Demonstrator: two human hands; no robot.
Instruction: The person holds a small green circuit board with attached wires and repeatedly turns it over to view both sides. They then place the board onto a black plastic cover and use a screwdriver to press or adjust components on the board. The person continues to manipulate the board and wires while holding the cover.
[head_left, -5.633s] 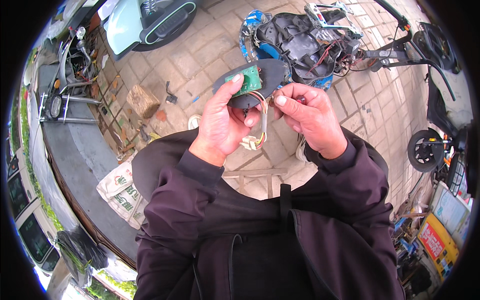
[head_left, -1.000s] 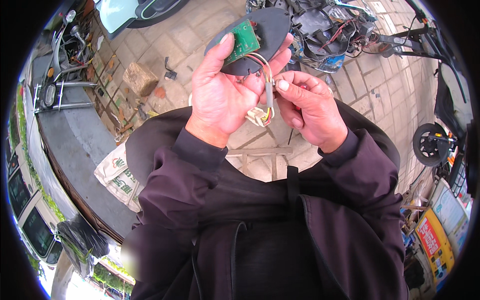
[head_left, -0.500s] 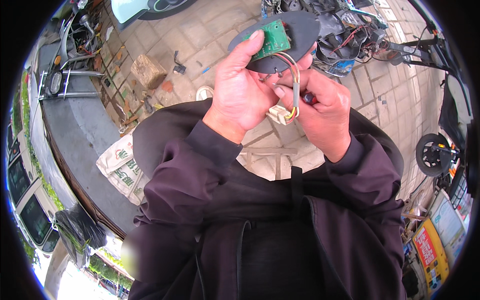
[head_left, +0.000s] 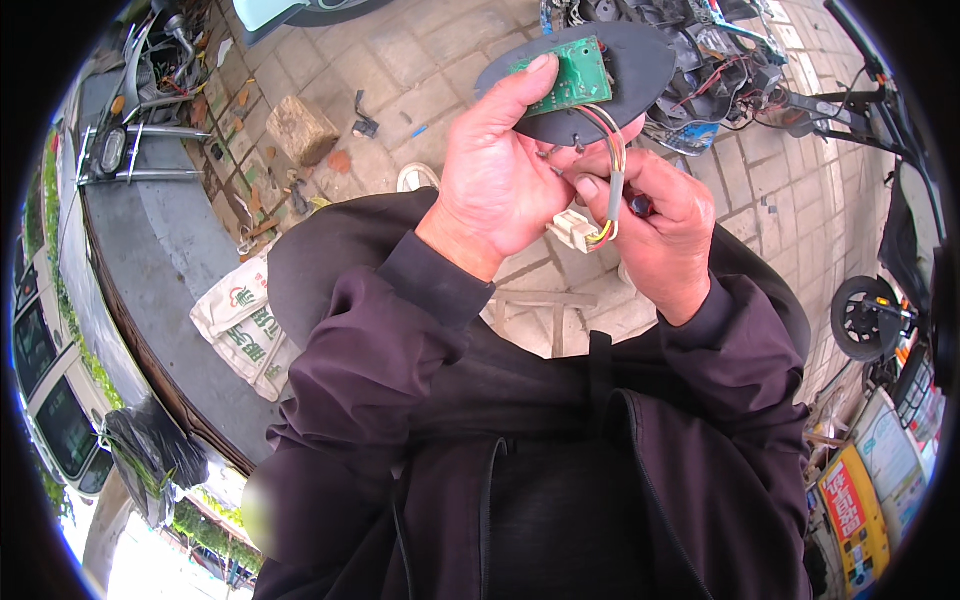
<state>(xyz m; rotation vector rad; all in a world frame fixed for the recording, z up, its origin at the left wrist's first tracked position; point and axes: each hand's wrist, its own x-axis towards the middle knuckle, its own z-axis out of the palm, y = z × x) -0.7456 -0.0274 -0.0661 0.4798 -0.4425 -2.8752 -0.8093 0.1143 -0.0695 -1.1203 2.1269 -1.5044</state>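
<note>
My left hand [head_left: 492, 180] is closed on a dark oval panel [head_left: 640, 75], held tilted up with its back facing me. The thumb presses on a green circuit board [head_left: 580, 78] mounted on that panel. A wire bundle [head_left: 617, 160] loops down from the board to a white plug connector [head_left: 572, 230], which hangs between my hands. Just below the panel, my right hand [head_left: 668, 225] pinches what looks like a small screwdriver [head_left: 641, 205], its dark red handle end showing. Its tip is mostly hidden by fingers near my left palm. Small dark screws seem to lie at the left fingers.
A wooden block [head_left: 303, 131] sits on the paving at left, near a black scrap part [head_left: 365, 118]. Dismantled vehicle parts [head_left: 690, 75] are heaped beyond my hands. A printed cloth bag [head_left: 240, 320] lies by my left leg. Between my legs is a wooden frame [head_left: 545, 300].
Both hands have shifted slightly right together with the panel, the wires and the connector. Their grips look the same.
</note>
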